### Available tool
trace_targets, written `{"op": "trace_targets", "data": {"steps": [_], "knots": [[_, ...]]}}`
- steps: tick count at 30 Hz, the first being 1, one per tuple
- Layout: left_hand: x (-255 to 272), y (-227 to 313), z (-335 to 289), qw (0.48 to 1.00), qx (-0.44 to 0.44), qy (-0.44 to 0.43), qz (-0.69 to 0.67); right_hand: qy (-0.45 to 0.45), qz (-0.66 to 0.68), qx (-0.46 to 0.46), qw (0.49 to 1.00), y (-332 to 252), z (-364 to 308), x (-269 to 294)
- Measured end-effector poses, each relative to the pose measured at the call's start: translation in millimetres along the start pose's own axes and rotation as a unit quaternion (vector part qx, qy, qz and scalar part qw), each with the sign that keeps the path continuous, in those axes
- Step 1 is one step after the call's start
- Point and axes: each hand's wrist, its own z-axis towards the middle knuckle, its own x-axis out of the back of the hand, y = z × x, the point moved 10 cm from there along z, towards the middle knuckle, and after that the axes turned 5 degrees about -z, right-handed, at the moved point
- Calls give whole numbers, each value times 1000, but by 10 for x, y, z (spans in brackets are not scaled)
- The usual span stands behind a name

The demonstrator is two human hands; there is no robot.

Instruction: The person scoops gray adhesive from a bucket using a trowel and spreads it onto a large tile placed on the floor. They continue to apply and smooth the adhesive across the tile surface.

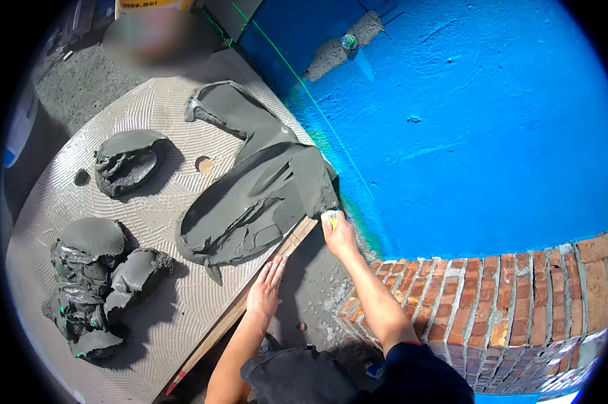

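My right hand (341, 237) is closed around the yellow-and-white handle (329, 219) of a trowel at the corner of a large pale slab (142, 101) with a ridged back. Grey mortar hides the trowel's blade, so its outline is unclear. Beside it lies a broad, smeared spread of grey mortar (257, 195). My left hand (266, 286) rests flat, fingers stretched out, on a wooden strip (226, 322) along the slab's near edge. Two more mortar heaps sit to the left: a small mound (127, 161) and a larger lumpy pile (91, 289).
A blue-coated wall (465, 135) rises at the right, with a green line and a pipe fitting (348, 42) in a bare patch. Below it is a brick ledge (479, 296). Two round holes pierce the slab. A yellow container (154, 5) stands at the top.
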Motion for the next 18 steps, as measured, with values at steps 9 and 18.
{"op": "trace_targets", "data": {"steps": [9,18], "knots": [[95,-18,-50,999,-12,37,-20,28,-8,-61,998,591,7,-101],[151,-75,-98,999,-17,-9,-33,26,-54,-63,996,705,-715,295]]}}
